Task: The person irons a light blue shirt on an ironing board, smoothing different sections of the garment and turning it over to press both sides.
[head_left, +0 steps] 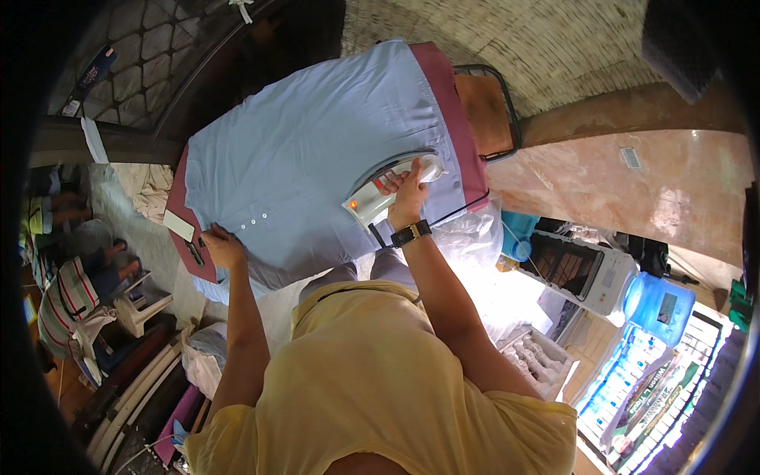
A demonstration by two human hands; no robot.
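A light blue buttoned shirt (317,119) lies spread over the maroon-covered ironing board (443,87). My right hand (408,194) is closed round the handle of a white-and-grey clothes iron (368,203), which rests on the shirt near its right side; a small orange light glows on it. A dark cord (455,209) runs off to the right beside the iron. At the left end, my left hand (225,247) has its fingers closed at the shirt's near edge, close to a row of small white buttons (254,222).
A pale flat rectangle (179,226) and a small dark object (195,253) lie on the board's left end. To the right stand a white appliance (606,277) and a blue water jug (669,309). Bags and a striped bag (67,297) are at left.
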